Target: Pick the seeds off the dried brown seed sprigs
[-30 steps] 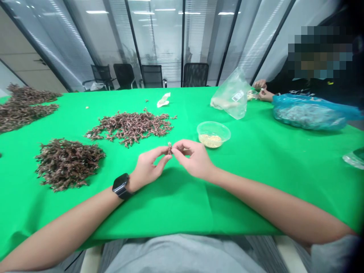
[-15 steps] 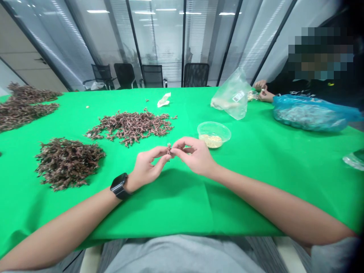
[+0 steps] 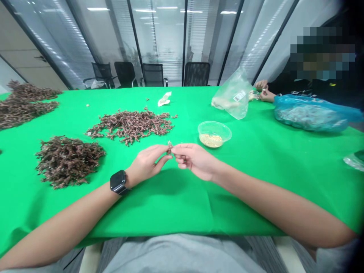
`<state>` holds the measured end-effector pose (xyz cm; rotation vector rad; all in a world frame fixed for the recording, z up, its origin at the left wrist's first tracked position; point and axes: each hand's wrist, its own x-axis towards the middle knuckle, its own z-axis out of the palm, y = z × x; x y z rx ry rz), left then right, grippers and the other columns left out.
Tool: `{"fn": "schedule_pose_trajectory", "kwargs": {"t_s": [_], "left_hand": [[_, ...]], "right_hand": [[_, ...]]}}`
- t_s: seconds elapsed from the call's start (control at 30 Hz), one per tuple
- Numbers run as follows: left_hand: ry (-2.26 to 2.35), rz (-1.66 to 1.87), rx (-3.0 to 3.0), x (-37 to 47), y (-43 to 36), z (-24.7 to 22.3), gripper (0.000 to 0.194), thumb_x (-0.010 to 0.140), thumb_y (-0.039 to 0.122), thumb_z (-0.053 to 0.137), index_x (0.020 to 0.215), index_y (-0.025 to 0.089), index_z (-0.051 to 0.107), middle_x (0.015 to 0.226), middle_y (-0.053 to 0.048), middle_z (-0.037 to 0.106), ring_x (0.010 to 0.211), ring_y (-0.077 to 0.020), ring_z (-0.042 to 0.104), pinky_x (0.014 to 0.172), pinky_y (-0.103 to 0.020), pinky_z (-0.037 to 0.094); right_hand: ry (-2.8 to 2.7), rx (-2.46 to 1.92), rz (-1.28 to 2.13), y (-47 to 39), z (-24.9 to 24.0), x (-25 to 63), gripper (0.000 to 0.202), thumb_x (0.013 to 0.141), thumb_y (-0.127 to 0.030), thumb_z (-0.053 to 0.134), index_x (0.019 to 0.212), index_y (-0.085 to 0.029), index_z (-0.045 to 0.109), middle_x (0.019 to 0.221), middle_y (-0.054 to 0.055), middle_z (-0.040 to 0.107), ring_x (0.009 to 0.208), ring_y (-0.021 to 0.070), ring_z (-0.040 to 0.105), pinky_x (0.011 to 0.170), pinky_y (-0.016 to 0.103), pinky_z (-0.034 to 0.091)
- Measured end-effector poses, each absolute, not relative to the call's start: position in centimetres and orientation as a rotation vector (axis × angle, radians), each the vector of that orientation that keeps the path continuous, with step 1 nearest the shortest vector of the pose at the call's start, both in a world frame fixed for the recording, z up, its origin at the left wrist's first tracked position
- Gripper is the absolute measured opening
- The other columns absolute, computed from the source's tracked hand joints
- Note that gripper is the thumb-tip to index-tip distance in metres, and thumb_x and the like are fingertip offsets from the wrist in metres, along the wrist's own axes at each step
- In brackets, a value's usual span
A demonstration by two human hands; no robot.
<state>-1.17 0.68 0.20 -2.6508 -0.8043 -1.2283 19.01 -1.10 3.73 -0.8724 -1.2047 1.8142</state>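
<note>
Between thumb and fingertips, my left hand [image 3: 146,162] pinches a small brown dried plant piece [image 3: 170,148] with a paler top; its exact kind is not plain. My right hand [image 3: 196,159] closes thumb and forefinger on the piece's right side, other fingers curled below. Both hands are above the green cloth. Left of them lies a heaped pile of similar brown pieces [image 3: 69,161]. Beyond is a flatter, looser spread of brown pieces [image 3: 133,124]. A clear plastic bowl [image 3: 224,131] with pale yellow bits in the bottom stands just past my right hand.
On the green tablecloth [image 3: 182,212], more brown heaps [image 3: 25,104] lie far left. A crumpled white scrap [image 3: 165,99], a clear labelled bag [image 3: 234,96] and a full blue bag [image 3: 311,113] lie farther back. At the right, another person's hands [image 3: 265,93] hold something small.
My right hand has turned, its fingers now curling below the pinch and its wrist slightly lower. My left hand stays at nearly the same spot with the piece.
</note>
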Motion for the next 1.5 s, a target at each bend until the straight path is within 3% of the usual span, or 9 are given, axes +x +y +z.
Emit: {"fn": "schedule_pose_trajectory", "kwargs": {"t_s": [0.1, 0.37, 0.57, 0.7, 0.8, 0.97, 1.13, 1.27, 1.5], "left_hand": [[-0.884, -1.302, -2.639, -1.0, 0.3, 0.3, 0.023, 0.094, 0.029, 0.062, 0.112, 0.017, 0.068, 0.104, -0.010, 0.078, 0.093, -0.0191, 0.075, 0.085, -0.027, 0.059], [-1.184, -1.612, -2.737, -0.1, -0.9, 0.4, 0.023, 0.093, 0.035, 0.062, 0.107, 0.017, 0.069, 0.101, -0.007, 0.079, 0.085, -0.0187, 0.077, 0.075, -0.023, 0.060], [-1.233, -1.668, -2.753, 0.1, -1.1, 0.5, 0.026, 0.093, 0.038, 0.062, 0.105, 0.016, 0.070, 0.100, -0.008, 0.079, 0.086, -0.0189, 0.076, 0.079, -0.024, 0.060], [-1.133, -1.623, -2.735, 0.1, -1.0, 0.4, 0.025, 0.094, 0.034, 0.061, 0.109, 0.015, 0.069, 0.102, -0.008, 0.078, 0.087, -0.0186, 0.076, 0.081, -0.024, 0.060], [-1.008, -1.483, -2.653, -0.2, -0.6, 0.5, 0.023, 0.094, 0.031, 0.061, 0.111, 0.016, 0.068, 0.102, -0.009, 0.078, 0.088, -0.0183, 0.076, 0.082, -0.025, 0.060], [-0.736, -1.267, -2.563, -0.9, 0.2, 0.9, 0.021, 0.095, 0.029, 0.061, 0.110, 0.017, 0.067, 0.101, -0.009, 0.078, 0.091, -0.0186, 0.075, 0.086, -0.027, 0.059], [-0.805, -1.274, -2.586, -0.8, 0.1, 0.8, 0.021, 0.094, 0.030, 0.062, 0.110, 0.017, 0.067, 0.100, -0.009, 0.078, 0.089, -0.0183, 0.075, 0.083, -0.026, 0.059], [-1.021, -1.480, -2.690, -0.5, -0.7, 0.8, 0.020, 0.092, 0.030, 0.065, 0.106, 0.017, 0.067, 0.100, -0.008, 0.078, 0.086, -0.0181, 0.076, 0.078, -0.023, 0.059], [-1.176, -1.639, -2.854, 0.0, -1.4, 1.2, 0.020, 0.093, 0.031, 0.063, 0.104, 0.016, 0.070, 0.092, -0.007, 0.079, 0.076, -0.0165, 0.076, 0.070, -0.021, 0.059]], "right_hand": [[-1.224, -0.873, 1.793, -0.8, 3.6, 19.2, 0.037, 0.066, -0.045, 0.084, 0.073, -0.016, 0.061, 0.061, -0.006, 0.046, 0.051, 0.0062, 0.038, 0.045, 0.021, 0.031], [-1.758, -0.806, 0.751, -0.7, 2.4, 19.7, 0.017, 0.089, -0.039, 0.066, 0.088, -0.022, 0.069, 0.081, 0.003, 0.064, 0.070, 0.0148, 0.055, 0.064, 0.029, 0.046], [-1.971, -0.698, 0.386, -0.7, 2.3, 20.4, 0.014, 0.095, -0.029, 0.057, 0.092, -0.022, 0.069, 0.079, 0.005, 0.067, 0.070, 0.0161, 0.056, 0.071, 0.032, 0.047], [-1.934, -0.719, 0.448, -0.9, 2.3, 20.0, 0.014, 0.093, -0.028, 0.058, 0.088, -0.020, 0.068, 0.077, 0.004, 0.065, 0.067, 0.0141, 0.055, 0.067, 0.029, 0.047], [-1.761, -0.826, 0.785, -1.2, 2.7, 19.4, 0.015, 0.090, -0.030, 0.060, 0.087, -0.017, 0.065, 0.075, 0.002, 0.064, 0.064, 0.0118, 0.055, 0.060, 0.025, 0.045], [-1.470, -0.960, 1.384, -1.4, 4.2, 19.2, 0.022, 0.079, -0.036, 0.071, 0.078, -0.016, 0.063, 0.061, -0.005, 0.053, 0.049, 0.0067, 0.040, 0.045, 0.022, 0.031], [-1.323, -0.991, 1.773, -0.8, 4.9, 19.8, 0.037, 0.066, -0.046, 0.081, 0.073, -0.015, 0.062, 0.054, -0.009, 0.039, 0.047, 0.0052, 0.027, 0.042, 0.021, 0.018], [-1.502, -0.977, 1.485, -0.5, 4.2, 19.9, 0.035, 0.069, -0.047, 0.081, 0.078, -0.015, 0.068, 0.058, -0.005, 0.049, 0.049, 0.0064, 0.031, 0.046, 0.024, 0.021], [-1.749, -0.839, 0.676, -0.6, 3.2, 20.0, 0.013, 0.082, -0.031, 0.075, 0.081, -0.019, 0.072, 0.055, -0.006, 0.042, 0.052, 0.0088, 0.035, 0.053, 0.026, 0.029]]}}
